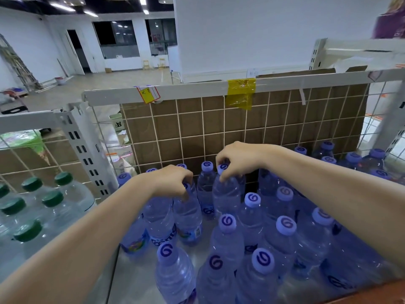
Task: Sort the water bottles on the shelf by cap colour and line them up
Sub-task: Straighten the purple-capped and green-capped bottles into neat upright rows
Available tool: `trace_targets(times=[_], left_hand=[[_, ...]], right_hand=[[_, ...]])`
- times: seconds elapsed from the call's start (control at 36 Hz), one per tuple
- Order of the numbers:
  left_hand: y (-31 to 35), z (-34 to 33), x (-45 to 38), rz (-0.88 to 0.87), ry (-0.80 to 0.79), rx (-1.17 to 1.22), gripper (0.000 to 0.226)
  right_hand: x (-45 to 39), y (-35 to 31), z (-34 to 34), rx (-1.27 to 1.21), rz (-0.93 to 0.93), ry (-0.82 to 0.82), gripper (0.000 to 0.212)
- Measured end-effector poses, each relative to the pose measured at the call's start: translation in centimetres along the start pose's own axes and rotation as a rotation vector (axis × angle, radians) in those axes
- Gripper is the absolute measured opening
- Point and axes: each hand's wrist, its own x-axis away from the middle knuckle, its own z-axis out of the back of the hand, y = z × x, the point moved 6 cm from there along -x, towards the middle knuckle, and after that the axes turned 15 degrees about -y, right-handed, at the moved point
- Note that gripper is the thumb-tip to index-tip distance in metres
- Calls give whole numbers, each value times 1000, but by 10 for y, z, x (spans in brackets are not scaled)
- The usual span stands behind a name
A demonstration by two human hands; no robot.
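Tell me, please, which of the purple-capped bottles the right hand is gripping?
The back-row bottle against the wire grid; the right hand pinches its cap, unlike its free neighbour.

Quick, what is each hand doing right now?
Left hand: grips the purple cap of a clear plastic water bottle.
Right hand: pinches the purple cap of another clear bottle.

A shop-like stockroom is showing here: white slotted shelving (87, 148) with wire-grid backs (219, 128) is holding ranks of bottled water (228, 235), price tag (148, 93) clipped on
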Motion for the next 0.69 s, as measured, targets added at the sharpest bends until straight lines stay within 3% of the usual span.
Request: trace_targets(times=[0.31, 0.42, 0.58, 0.69], left_hand=[[2, -4, 3, 8, -4, 6, 29], [6, -3, 3, 19, -15, 25, 26], [10, -5, -1, 68, -81, -47, 25], [15, 6, -3, 56, 4, -116, 20]], right_hand=[[-18, -20, -33, 45, 53, 34, 18], [-19, -18, -36, -18, 31, 30, 35], [-14, -18, -41, -70, -9, -20, 22], [9, -11, -30, -113, -34, 48, 42]])
